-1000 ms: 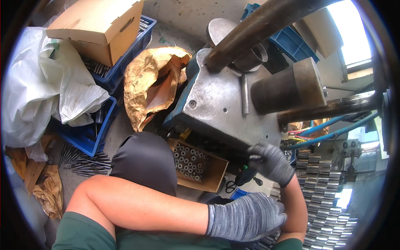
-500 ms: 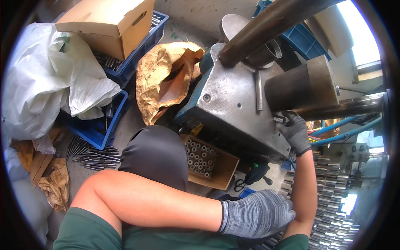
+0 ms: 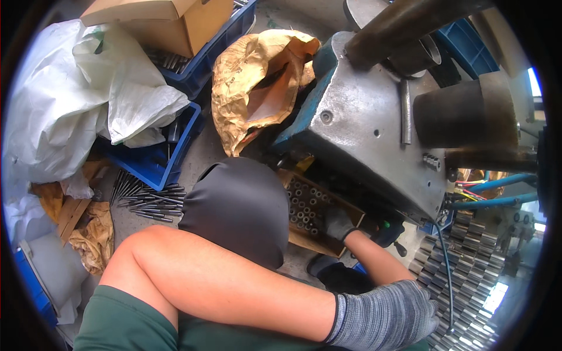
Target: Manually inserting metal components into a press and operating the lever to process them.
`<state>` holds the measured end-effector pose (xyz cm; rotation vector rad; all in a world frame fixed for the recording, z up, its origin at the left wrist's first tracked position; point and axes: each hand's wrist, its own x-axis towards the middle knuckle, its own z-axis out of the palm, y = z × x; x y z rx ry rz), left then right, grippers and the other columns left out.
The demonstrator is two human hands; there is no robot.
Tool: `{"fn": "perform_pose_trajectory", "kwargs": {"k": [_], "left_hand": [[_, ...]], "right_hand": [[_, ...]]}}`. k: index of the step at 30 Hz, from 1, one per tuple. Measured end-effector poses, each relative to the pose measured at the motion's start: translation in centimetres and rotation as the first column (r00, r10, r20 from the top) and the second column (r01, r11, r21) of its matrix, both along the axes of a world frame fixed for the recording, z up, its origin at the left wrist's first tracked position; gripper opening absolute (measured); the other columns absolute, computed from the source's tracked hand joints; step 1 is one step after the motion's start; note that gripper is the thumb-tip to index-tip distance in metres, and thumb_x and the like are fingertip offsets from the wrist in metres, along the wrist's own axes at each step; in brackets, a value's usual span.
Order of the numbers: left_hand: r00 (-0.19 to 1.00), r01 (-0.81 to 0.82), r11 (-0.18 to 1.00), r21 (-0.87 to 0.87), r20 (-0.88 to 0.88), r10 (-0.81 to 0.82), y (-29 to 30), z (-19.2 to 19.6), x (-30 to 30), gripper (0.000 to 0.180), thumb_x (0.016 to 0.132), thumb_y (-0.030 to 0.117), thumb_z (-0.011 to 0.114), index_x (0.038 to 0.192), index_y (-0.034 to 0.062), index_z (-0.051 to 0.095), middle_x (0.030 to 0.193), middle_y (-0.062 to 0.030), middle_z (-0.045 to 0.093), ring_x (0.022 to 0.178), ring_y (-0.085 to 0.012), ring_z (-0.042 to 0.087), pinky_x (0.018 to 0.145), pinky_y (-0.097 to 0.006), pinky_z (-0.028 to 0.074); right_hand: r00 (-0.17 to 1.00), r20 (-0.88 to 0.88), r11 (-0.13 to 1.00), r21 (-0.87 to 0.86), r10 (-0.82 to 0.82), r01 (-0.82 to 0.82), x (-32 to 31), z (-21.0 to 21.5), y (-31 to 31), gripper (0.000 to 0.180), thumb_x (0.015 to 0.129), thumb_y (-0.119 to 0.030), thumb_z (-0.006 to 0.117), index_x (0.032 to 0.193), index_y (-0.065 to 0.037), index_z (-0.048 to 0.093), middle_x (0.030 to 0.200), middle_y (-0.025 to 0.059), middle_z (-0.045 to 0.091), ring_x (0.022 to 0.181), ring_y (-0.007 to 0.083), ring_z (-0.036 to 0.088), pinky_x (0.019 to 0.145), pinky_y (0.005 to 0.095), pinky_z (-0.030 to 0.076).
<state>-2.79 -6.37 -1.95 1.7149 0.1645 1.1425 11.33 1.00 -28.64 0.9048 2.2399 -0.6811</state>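
My left hand (image 3: pixel 383 316), in a grey knitted glove, lies across my right forearm with its back up. Its fingers curl under, and whatever they may hold is hidden. Down in an open cardboard box (image 3: pixel 350 209) is my right hand (image 3: pixel 338 225), wearing a darker-palmed glove. It touches or hovers over small ring-shaped metal parts (image 3: pixel 301 205) standing in the box; its fingertips are out of sight. Above the box is a heavy steel machine block (image 3: pixel 357 111). A small dark ridged piece (image 3: pixel 432 161) sits on the block's right part, beside a large dark cylinder (image 3: pixel 462 114).
A crumpled brown paper sack (image 3: pixel 240 88) stands left of the block. Farther left are blue crates (image 3: pixel 170 175), white plastic sheeting (image 3: pixel 58 105) and loose metal rods (image 3: pixel 155 202). Stacked shiny metal pieces (image 3: pixel 462 263) fill the lower right. A thick bar (image 3: pixel 410 29) crosses the top.
My right hand has left the ridged piece on the block and moved down into the cardboard box. My left hand stays curled. The whole view has shifted, so the scene sits farther right.
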Motion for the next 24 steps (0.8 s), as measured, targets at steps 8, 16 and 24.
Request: {"fn": "perform_pose_trajectory", "kwargs": {"k": [8, 16, 24], "left_hand": [[0.981, 0.139, 0.977, -0.163, 0.159, -0.113, -0.6, -1.9, 3.2, 0.013, 0.091, 0.012, 0.070, 0.094, -0.0003, 0.071, 0.090, -0.0146, 0.071, 0.083, -0.0292, 0.070, 0.074, -0.036, 0.057], [0.953, 0.236, 0.945, -0.228, 0.243, -0.179, -1.0, -2.7, 4.2, 0.014, 0.092, 0.013, 0.070, 0.095, -0.0003, 0.071, 0.091, -0.0143, 0.071, 0.084, -0.0286, 0.069, 0.075, -0.036, 0.057], [0.928, 0.298, 0.920, -0.255, 0.304, -0.216, -1.3, -3.3, 5.0, 0.014, 0.092, 0.013, 0.070, 0.096, -0.0003, 0.070, 0.092, -0.0141, 0.070, 0.085, -0.0281, 0.069, 0.076, -0.035, 0.057]], "right_hand": [[0.941, -0.104, 0.901, 0.270, -0.322, 0.338, 0.8, -15.0, -0.9, 0.036, 0.098, -0.018, 0.056, 0.131, -0.006, 0.066, 0.124, 0.0244, 0.070, 0.112, 0.0388, 0.071, 0.094, 0.0500, 0.058], [0.923, -0.143, 0.825, 0.414, -0.358, 0.384, 2.2, -19.1, -1.7, 0.044, 0.099, -0.035, 0.060, 0.131, -0.005, 0.066, 0.126, 0.0208, 0.070, 0.118, 0.0354, 0.067, 0.102, 0.0467, 0.052], [0.944, 0.010, 0.855, 0.427, -0.328, 0.293, 0.3, -14.8, -3.7, 0.045, 0.096, -0.027, 0.059, 0.138, -0.008, 0.063, 0.143, 0.0188, 0.061, 0.132, 0.0347, 0.060, 0.106, 0.0484, 0.050]]}}
